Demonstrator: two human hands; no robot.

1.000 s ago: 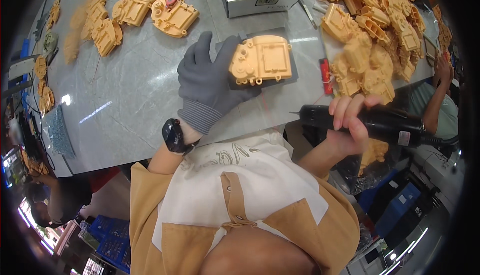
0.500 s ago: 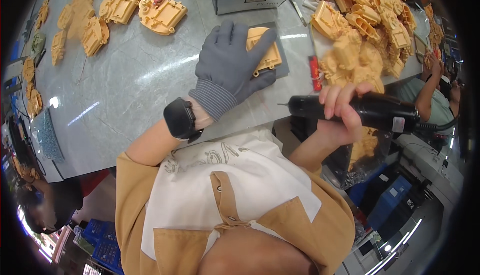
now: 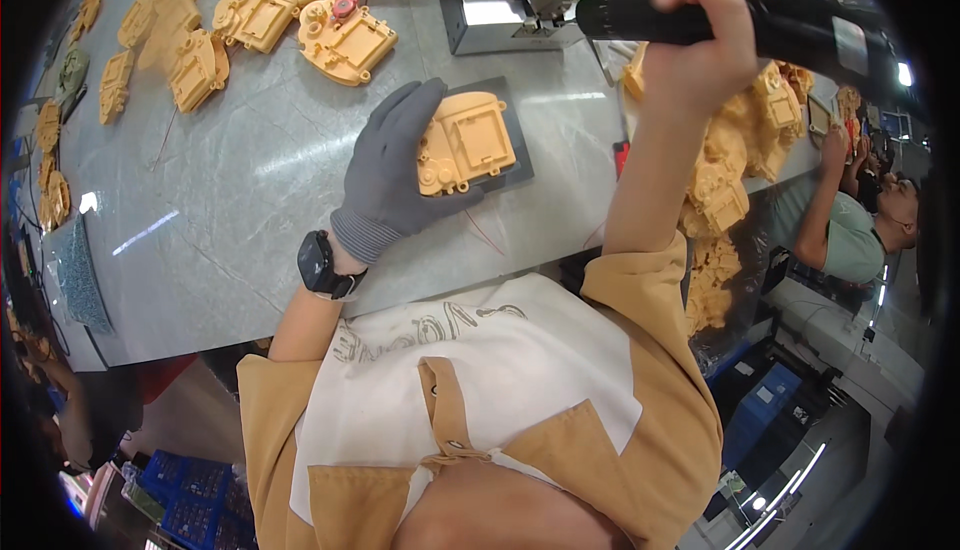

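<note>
Our gloved left hand (image 3: 390,185) clasps one tan plastic housing (image 3: 465,142) on the dark mat (image 3: 515,145); our right hand (image 3: 700,25), fingers wrapped tight, lifts one black power screwdriver (image 3: 790,20) above it. Fastening looks unfinished. Beyond the mat the bench (image 3: 250,210) carries several more housings (image 3: 345,40), uncountable.

The left hand (image 3: 392,175) wears a grey knit glove with a ribbed cuff and a black wristwatch (image 3: 322,265); the right hand (image 3: 700,25) is bare. Tan short-sleeved shirt (image 3: 640,390) under a white apron (image 3: 480,380).
</note>
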